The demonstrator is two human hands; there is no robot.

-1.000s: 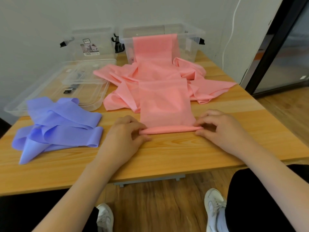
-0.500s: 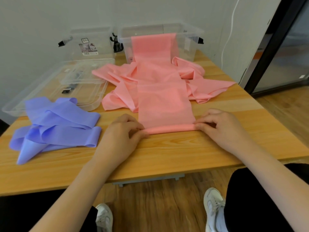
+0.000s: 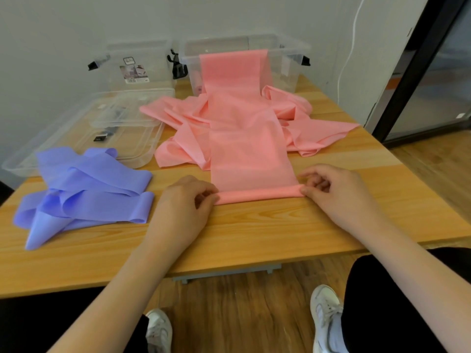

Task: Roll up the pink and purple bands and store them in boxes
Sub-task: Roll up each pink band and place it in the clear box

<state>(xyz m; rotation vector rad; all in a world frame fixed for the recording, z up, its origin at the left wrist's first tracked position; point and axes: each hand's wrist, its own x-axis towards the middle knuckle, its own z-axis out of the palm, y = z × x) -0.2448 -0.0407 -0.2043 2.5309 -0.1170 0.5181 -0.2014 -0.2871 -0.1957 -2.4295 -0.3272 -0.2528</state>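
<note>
**We roll the pink band**

We pinch the small roll at the near end of the pink band (image 3: 249, 154), our left hand (image 3: 184, 205) on one end and our right hand (image 3: 336, 192) on the other. Past our fingers the band runs up into a clear box (image 3: 288, 62). Left of our left hand lies the purple band (image 3: 84, 189) on the table (image 3: 254, 225).

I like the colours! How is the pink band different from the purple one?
The pink band has both hands on it, its near end rolled; the purple band lies untouched and unrolled. Pink runs up over a clear box's rim; purple stays on the table. Both are long, wide strips, mostly loose.
</note>
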